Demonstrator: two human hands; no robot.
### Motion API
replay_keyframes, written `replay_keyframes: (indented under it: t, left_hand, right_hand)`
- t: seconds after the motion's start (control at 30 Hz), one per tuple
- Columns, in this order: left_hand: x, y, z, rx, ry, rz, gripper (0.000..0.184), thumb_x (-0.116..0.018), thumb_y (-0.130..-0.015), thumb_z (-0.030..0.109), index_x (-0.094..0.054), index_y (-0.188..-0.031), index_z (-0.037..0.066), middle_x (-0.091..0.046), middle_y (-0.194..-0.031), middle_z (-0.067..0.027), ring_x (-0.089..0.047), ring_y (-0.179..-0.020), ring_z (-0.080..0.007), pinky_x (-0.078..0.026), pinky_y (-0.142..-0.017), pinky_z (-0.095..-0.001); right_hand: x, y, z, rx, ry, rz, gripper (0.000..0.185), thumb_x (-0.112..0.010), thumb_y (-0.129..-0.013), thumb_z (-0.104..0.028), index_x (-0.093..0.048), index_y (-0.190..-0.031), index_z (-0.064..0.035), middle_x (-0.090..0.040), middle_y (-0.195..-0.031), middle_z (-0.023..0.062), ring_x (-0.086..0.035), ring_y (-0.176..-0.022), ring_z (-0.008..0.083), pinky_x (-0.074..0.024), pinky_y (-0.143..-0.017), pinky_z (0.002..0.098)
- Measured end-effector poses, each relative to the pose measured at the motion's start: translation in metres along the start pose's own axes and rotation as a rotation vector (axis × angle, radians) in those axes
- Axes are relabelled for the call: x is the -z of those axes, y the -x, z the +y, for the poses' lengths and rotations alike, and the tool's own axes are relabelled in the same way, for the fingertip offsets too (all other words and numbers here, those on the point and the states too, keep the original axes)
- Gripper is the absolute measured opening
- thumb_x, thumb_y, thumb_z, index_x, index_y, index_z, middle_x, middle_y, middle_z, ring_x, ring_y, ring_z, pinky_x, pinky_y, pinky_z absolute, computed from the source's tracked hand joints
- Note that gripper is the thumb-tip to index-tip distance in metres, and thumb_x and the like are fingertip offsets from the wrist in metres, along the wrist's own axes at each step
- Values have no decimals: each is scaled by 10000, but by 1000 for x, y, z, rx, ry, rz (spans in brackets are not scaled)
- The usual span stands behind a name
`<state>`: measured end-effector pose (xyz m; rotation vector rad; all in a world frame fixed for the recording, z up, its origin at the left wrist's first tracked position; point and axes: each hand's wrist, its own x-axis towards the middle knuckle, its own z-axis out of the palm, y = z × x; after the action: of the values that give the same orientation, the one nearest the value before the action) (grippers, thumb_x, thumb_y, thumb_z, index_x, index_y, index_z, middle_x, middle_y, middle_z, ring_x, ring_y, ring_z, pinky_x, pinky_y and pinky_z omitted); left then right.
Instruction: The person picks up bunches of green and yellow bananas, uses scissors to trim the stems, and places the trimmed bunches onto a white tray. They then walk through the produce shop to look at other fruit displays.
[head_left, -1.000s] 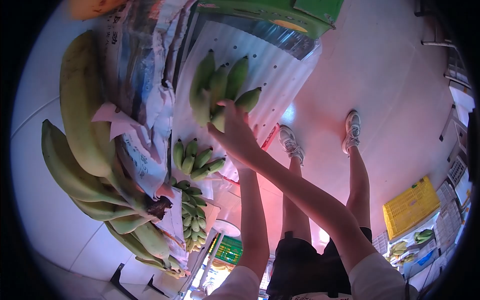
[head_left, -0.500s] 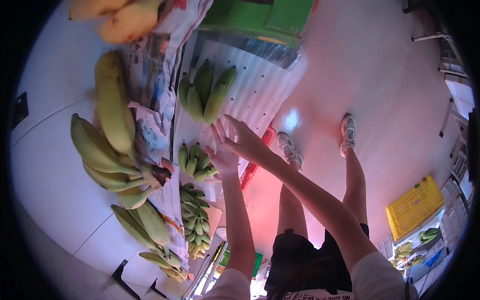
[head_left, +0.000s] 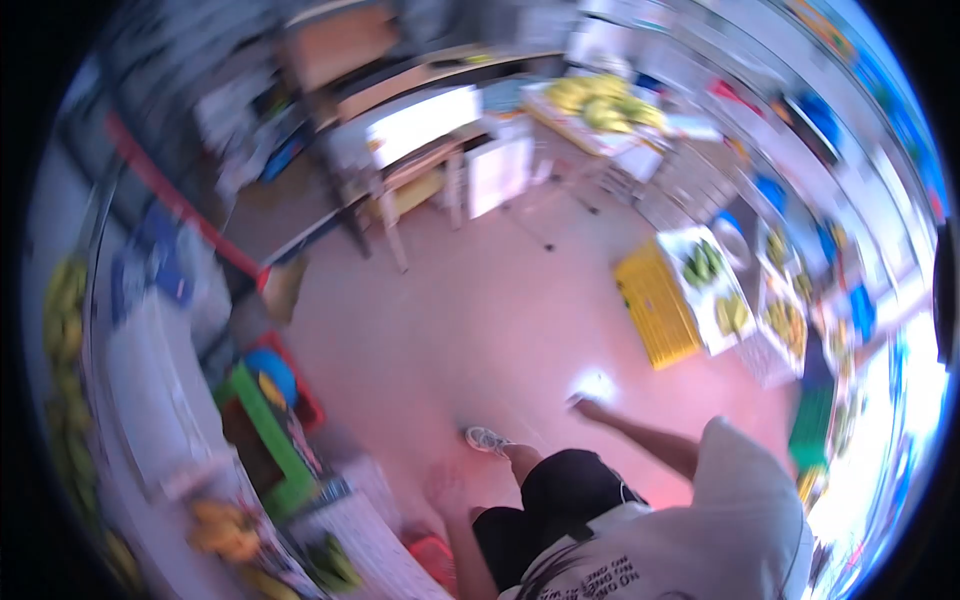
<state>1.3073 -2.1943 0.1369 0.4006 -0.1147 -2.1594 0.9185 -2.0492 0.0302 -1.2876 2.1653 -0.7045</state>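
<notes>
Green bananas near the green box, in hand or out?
Out: the bananas lie on a white surface, apart from the left hand and right hand.

green bananas (head_left: 333, 562); yellow crate (head_left: 655, 305); box (head_left: 297, 485) — green-edged; black shorts (head_left: 575, 490); shirt (head_left: 690, 530) — pale, dark lettering

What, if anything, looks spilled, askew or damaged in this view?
Nothing plainly stands out: the visible floor shows no spill, and the near green bananas lie on a pale surface. Blur could hide small damage.

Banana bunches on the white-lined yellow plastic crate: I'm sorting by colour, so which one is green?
The dark green banana bunch, the upper one in the head view on that yellow plastic crate; the other bunch, below it, is yellow.
</notes>
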Motion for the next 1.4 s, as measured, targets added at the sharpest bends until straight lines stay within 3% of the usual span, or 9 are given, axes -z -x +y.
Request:
replay_keyframes:
  t: [0.1,0.2,0.3,0.37,0.5,0.8,1.03,1.17,1.4]
  left_hand:
    - [-57,-38,-29,551,-535,111,478,-333,-812,403,-356,-1178,97,-383,-1197,-70,-376,-1076,-267,-283,-904,-394]
    - [-62,-46,-37,944,-1207,-662,452,-342,-813,374,-353,-1175,103,-421,-1149,-56,-433,-992,-247,-329,-854,-366]
    - [-81,-51,-51,1283,-1344,-239,417,-360,-827,328,-352,-1174,99,-427,-1132,-92,-466,-975,-234,-369,-836,-372]
    - [-75,-21,-60,768,-1009,179,406,-393,-811,328,-395,-1146,97,-450,-1112,-84,-459,-984,-234,-359,-842,-377]
    - [-84,-15,-117,1250,-669,-101,369,-371,-812,314,-396,-1142,153,-410,-1145,-48,-424,-999,-278,-345,-828,-470]
    - [-75,-73,-306,1344,-728,280,335,-370,-773,382,-490,-1024,197,-470,-1100,5,-451,-978,-226,-373,-803,-426]
    - [-249,-72,-442,1357,-633,-395,318,-347,-823,214,-424,-1095,69,-516,-1020,-76,-488,-940,-215,-393,-800,-354]
    - [-258,-47,-440,1296,-821,-163,339,-367,-811,233,-422,-1096,59,-505,-1042,-97,-485,-937,-248,-376,-819,-377]
    - [-244,-111,-420,833,-518,347,238,-445,-744,290,-538,-881,119,-535,-942,-22,-472,-911,-200,-365,-786,-374]
  right_hand:
    - [203,110,-83,-401,155,434,281,-497,-725,-250,-523,-868,-9,-552,-802,174,-537,-696,302,-424,-622,396]
    - [264,248,-151,-626,-525,765,287,-423,-794,-290,-468,-1006,-103,-563,-812,87,-553,-702,185,-426,-595,296]
    - [215,371,-155,-890,-784,995,354,-380,-802,-368,-421,-1058,-127,-559,-837,73,-552,-701,165,-430,-591,309]
    - [126,452,-101,-1131,-1127,998,475,-335,-773,-518,-393,-1091,-170,-559,-873,92,-550,-715,224,-442,-609,340]
    - [-5,513,-89,-1649,-1419,681,630,-350,-719,-573,-349,-1153,-117,-509,-970,154,-552,-773,287,-418,-647,413]
    - [21,523,-72,-1561,-1436,923,465,-392,-757,-391,-413,-1084,-62,-531,-965,141,-568,-754,241,-430,-642,361]
    - [123,502,60,-1337,-1395,847,540,-409,-720,-446,-364,-1131,-99,-506,-946,114,-506,-793,224,-378,-631,376]
    - [69,516,201,-1052,-1771,610,516,-405,-743,-469,-351,-1150,-155,-511,-914,72,-517,-773,164,-419,-582,277]
    - [315,349,138,-1064,-1183,705,414,-384,-792,-387,-425,-1074,-86,-550,-905,100,-553,-760,183,-413,-639,312]
